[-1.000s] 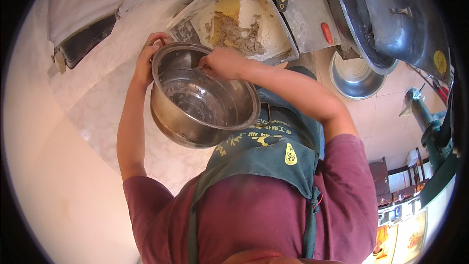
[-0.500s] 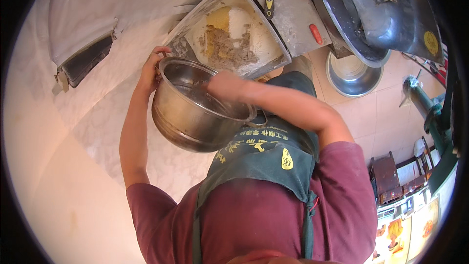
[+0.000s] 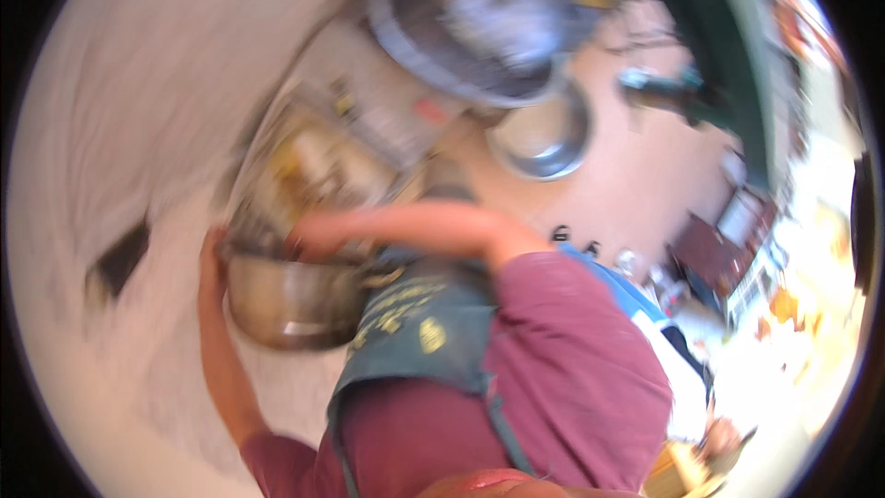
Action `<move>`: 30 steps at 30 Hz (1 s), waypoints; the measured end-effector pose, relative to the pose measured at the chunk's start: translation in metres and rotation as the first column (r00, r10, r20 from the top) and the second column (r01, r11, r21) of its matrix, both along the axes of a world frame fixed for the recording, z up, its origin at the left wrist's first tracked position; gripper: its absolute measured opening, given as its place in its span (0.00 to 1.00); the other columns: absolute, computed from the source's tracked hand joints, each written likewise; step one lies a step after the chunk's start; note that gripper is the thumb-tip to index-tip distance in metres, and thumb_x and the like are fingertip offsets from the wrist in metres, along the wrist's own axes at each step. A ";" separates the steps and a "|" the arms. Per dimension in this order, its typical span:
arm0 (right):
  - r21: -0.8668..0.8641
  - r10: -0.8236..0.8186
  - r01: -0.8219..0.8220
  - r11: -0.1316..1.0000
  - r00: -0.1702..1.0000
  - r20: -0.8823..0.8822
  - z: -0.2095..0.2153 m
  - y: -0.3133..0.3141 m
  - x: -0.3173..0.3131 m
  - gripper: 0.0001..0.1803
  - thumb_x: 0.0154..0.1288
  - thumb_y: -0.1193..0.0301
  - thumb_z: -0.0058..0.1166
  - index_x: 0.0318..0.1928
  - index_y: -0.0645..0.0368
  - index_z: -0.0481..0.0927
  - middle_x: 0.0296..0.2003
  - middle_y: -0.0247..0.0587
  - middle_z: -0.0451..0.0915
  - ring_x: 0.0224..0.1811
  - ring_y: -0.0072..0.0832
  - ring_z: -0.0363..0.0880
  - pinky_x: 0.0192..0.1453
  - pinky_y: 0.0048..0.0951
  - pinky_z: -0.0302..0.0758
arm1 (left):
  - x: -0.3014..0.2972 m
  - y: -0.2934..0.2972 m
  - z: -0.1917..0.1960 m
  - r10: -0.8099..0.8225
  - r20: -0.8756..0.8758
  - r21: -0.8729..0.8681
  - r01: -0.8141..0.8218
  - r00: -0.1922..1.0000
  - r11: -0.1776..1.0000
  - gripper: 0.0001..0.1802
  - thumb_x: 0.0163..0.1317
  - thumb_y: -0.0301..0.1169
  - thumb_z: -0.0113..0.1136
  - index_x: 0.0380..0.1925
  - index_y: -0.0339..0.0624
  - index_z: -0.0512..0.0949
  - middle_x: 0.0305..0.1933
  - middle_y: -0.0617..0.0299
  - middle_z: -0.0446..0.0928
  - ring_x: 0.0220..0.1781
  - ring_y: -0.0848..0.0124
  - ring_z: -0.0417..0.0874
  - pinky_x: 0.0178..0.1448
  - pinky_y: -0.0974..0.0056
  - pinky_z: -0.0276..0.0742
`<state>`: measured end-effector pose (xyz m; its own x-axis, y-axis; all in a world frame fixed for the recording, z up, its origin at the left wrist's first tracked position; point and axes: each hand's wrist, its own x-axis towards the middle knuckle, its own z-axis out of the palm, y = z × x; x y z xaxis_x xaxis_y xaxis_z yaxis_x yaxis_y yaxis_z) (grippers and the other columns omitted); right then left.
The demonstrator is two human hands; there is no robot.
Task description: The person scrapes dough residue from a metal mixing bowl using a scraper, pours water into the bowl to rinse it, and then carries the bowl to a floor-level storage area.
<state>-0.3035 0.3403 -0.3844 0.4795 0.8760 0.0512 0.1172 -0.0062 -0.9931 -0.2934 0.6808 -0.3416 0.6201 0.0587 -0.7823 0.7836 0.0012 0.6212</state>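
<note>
A large steel pot (image 3: 295, 304) is tilted in front of my apron, its mouth turned toward the tray beyond it. My left hand (image 3: 214, 247) grips the pot at its left rim, the fingers closed there. My right hand (image 3: 312, 236) is at the pot's mouth, its forearm crossing over from the right. Motion smears its fingers, so whether they hold anything does not show. Just past the pot lies a square tray (image 3: 392, 164) with a pale and yellow powdery or crumbly mix (image 3: 318, 166) in it.
A big dark metal basin (image 3: 396, 28) stands at the far side, above a steel bowl (image 3: 553, 161) on the floor. A red object (image 3: 430, 111) lies near the tray. At lower right, another person's hand (image 3: 724, 436) shows beside blue and white clothing (image 3: 678, 397).
The view has swung to the right, bringing another person into sight at lower right. The pot tips more toward the tray; my left hand stays on its rim and my right hand at its mouth.
</note>
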 end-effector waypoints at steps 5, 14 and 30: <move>-0.359 -0.182 0.270 0.894 0.948 0.259 -0.034 0.005 0.006 0.16 0.55 0.60 0.62 0.41 0.55 0.86 0.36 0.49 0.87 0.40 0.49 0.85 0.44 0.48 0.79 | 0.014 -0.003 0.012 -0.023 0.000 0.018 0.023 1.000 1.000 0.17 0.68 0.47 0.57 0.47 0.48 0.80 0.44 0.65 0.77 0.50 0.68 0.79 0.58 0.60 0.75; -0.553 -0.259 0.331 0.765 0.944 0.206 -0.044 -0.008 0.013 0.21 0.51 0.51 0.67 0.37 0.54 0.88 0.33 0.50 0.86 0.40 0.49 0.85 0.43 0.48 0.79 | 0.033 0.007 -0.004 -0.183 0.144 -0.002 0.185 0.973 0.983 0.21 0.65 0.50 0.57 0.45 0.45 0.79 0.44 0.65 0.78 0.50 0.68 0.78 0.57 0.63 0.73; -0.037 -0.119 0.130 0.991 0.969 0.218 0.037 -0.001 -0.024 0.13 0.60 0.60 0.59 0.43 0.49 0.84 0.35 0.48 0.86 0.39 0.50 0.85 0.41 0.49 0.80 | -0.003 -0.018 0.002 -0.110 0.241 -0.060 0.128 0.964 0.990 0.33 0.73 0.50 0.50 0.67 0.37 0.70 0.67 0.56 0.73 0.69 0.62 0.72 0.74 0.56 0.65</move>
